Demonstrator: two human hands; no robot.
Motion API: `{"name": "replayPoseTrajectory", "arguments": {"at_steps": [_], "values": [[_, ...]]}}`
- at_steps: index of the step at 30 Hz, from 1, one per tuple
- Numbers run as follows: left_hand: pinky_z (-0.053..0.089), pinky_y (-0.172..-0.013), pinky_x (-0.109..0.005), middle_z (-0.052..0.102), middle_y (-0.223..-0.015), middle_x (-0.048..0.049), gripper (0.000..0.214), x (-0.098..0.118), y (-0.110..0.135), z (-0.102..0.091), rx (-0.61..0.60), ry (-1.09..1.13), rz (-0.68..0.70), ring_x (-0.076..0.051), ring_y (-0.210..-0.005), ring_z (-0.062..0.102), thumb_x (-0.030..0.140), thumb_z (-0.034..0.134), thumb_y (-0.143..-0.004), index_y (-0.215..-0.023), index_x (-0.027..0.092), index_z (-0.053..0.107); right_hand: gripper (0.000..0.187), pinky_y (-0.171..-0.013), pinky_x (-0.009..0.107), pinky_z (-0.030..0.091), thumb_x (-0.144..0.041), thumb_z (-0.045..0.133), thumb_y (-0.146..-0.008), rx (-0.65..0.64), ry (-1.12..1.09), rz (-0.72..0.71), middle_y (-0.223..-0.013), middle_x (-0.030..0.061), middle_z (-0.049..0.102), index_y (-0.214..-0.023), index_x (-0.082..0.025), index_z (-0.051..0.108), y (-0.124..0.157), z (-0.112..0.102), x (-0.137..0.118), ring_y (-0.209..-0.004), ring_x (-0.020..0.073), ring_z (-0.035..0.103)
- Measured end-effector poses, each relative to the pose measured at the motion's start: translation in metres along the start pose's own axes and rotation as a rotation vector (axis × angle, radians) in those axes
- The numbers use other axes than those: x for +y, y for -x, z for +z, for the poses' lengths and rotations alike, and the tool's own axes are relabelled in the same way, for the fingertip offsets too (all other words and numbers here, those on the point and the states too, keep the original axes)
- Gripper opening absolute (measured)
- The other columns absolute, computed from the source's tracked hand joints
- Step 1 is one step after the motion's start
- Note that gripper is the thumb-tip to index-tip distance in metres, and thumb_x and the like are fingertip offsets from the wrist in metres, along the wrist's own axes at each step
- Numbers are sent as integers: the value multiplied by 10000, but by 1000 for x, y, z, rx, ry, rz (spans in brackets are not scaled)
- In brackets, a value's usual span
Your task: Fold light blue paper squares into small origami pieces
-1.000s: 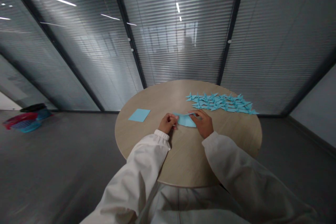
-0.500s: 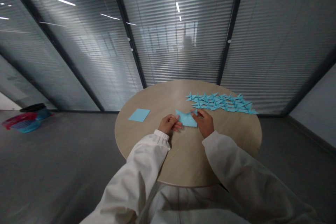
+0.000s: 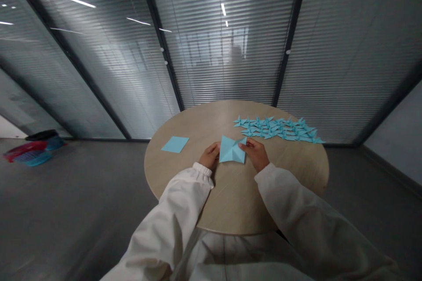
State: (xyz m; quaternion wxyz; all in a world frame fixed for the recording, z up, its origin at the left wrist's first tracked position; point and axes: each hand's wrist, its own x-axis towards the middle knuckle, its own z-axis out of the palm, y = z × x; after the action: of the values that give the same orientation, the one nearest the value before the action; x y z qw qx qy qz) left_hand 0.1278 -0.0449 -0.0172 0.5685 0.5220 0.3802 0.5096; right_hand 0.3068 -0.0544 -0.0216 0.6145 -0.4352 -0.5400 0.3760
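Note:
A light blue sheet of origami paper (image 3: 232,151), creased from its middle outward, is held up just above the table between my two hands. My left hand (image 3: 210,155) grips its left edge, with some fingers hidden behind the paper. At the upper right corner, my right hand (image 3: 257,153) pinches the sheet between thumb and fingers. Another flat blue paper (image 3: 175,144) lies to the left of my hands. Beyond my right hand, several folded blue paper cranes (image 3: 278,128) stand in close rows.
The round wooden table (image 3: 235,206) has its near edge at my body. Behind it rises a glass partition with blinds (image 3: 227,74). Red and blue plastic baskets (image 3: 31,156) sit on the grey floor at far left.
The paper has been opened out and turned, so more of its creased face shows. My left fingers have moved from in front of its edge to partly behind it.

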Motion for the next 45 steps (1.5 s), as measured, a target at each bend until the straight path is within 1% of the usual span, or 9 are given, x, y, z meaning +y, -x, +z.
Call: {"name": "replayPoseTrajectory", "arguments": {"at_steps": [3, 6, 12, 19, 26, 30, 34, 39, 45], "values": [[443, -575, -234, 639, -747, -43, 502, -2, 5, 5, -175, 35, -44, -130, -621, 563, 497, 706, -584, -929, 139, 643, 271, -603, 273, 470, -425, 631, -642, -37, -19, 26, -662, 8, 619, -736, -172, 617, 1, 2, -2, -666, 174, 591], [427, -564, -217, 642, -748, -39, 488, 1, 7, 5, -234, 4, -75, -110, -595, 548, 460, 718, -591, -956, 144, 655, 238, -636, 278, 471, -368, 633, -627, -80, -49, 38, -680, 11, 630, -758, -169, 627, 3, 4, -6, -678, 174, 598], [294, -435, -172, 540, -517, 31, 437, 8, 6, 1, -211, -127, -80, -57, -443, 423, 402, 759, -551, -878, 129, 664, 322, -562, 252, 451, -293, 592, -651, -170, -59, 53, -611, -25, 592, -950, -177, 612, 6, 6, -8, -561, 141, 552], [294, -434, -171, 558, -536, 28, 503, 6, 3, -1, -143, -134, -18, -48, -433, 417, 424, 750, -570, -940, 104, 633, 420, -579, 254, 465, -319, 566, -701, -168, -113, 28, -650, -24, 600, -1101, -196, 536, 4, 5, -6, -596, 140, 563], [474, -586, -239, 641, -864, -61, 623, 17, 12, 4, -313, -16, -16, -125, -667, 565, 419, 696, -664, -1214, 178, 527, 476, -596, 261, 479, -282, 601, -652, -82, -269, 149, -717, -8, 641, -1119, -197, 554, 7, 1, -13, -620, 147, 591], [514, -667, -290, 558, -1154, -107, 554, 21, 19, 7, -344, 82, -55, -184, -865, 567, 419, 615, -750, -1251, 212, 497, 494, -631, 287, 497, -284, 605, -649, -78, -350, 224, -797, 27, 669, -1133, -194, 556, 7, 0, -12, -692, 183, 629], [519, -672, -292, 501, -1236, -125, 478, 20, 20, 6, -390, 154, -104, -206, -930, 547, 407, 579, -781, -1211, 204, 533, 479, -615, 314, 510, -283, 601, -656, -110, -340, 274, -860, 57, 675, -1127, -201, 571, 5, -1, -5, -711, 211, 641], [483, -665, -257, 576, -1087, -103, 548, 11, 15, 4, -421, 66, -30, -152, -814, 565, 348, 688, -696, -1198, 188, 536, 464, -624, 325, 517, -263, 594, -658, -121, -341, 296, -825, 49, 672, -1118, -202, 587, 5, 0, -2, -690, 201, 640], [440, -655, -228, 635, -821, -44, 439, 7, 9, 1, -309, -121, 44, -119, -703, 565, 364, 754, -598, -951, 129, 640, 522, -629, 306, 512, -270, 579, -654, -220, -287, 273, -735, 14, 649, -1172, -212, 551, 10, 4, -13, -661, 170, 613]]}}
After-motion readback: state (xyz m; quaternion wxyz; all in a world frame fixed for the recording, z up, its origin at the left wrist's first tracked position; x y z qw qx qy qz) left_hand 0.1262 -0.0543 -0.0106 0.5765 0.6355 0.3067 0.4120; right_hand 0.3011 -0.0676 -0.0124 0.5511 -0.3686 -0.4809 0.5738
